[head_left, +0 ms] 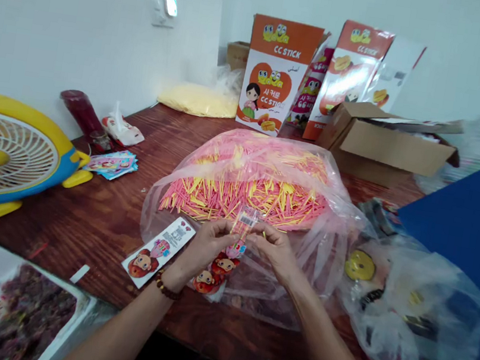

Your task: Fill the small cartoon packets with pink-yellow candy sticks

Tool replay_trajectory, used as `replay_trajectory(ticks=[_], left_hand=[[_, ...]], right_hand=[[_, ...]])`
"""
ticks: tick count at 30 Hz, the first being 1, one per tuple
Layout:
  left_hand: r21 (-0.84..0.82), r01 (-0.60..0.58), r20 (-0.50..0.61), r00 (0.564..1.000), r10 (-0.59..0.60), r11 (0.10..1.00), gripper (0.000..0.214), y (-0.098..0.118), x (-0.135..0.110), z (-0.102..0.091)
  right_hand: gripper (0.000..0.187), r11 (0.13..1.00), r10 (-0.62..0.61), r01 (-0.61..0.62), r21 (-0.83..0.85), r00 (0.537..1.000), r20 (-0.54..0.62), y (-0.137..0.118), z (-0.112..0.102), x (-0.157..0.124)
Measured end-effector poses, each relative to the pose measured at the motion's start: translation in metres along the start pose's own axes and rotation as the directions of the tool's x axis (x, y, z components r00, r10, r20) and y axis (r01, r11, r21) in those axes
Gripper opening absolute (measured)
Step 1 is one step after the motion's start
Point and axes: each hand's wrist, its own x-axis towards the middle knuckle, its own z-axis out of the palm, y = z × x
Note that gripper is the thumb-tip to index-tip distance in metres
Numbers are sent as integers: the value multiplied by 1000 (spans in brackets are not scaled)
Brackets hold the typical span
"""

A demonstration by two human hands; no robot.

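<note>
A small clear packet with a barcode and a red-haired cartoon figure is upright between my two hands, its top toward the bag. My left hand pinches its left edge. Closed on the other edge is my right hand, with a speck of yellow near its fingertips that is too small to make out. Just behind them, an open clear plastic bag holds a heap of thin pink and yellow sticks. Under my left wrist lie more cartoon packets. A white cartoon card rests left of that wrist.
Left stands a yellow and blue fan, near a stack of printed packets, wipes and a dark red bottle. CC Stick boxes and an open carton line the back. A filled plastic bag lies right.
</note>
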Motion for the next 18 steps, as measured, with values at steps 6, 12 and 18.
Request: replay_trajectory(ticks=[6, 12, 18], left_hand=[[33, 53, 41, 998, -54, 998, 21, -9, -6, -4], [109, 165, 65, 983, -172, 980, 24, -21, -27, -18], [428, 170, -56, 985, -161, 888, 29, -49, -43, -40]], right_hand=[[24, 999, 38, -38, 8, 999, -28, 9, 11, -3], [27, 996, 84, -80, -48, 992, 89, 37, 18, -8], [31, 906, 128, -77, -416, 987, 96, 72, 14, 4]])
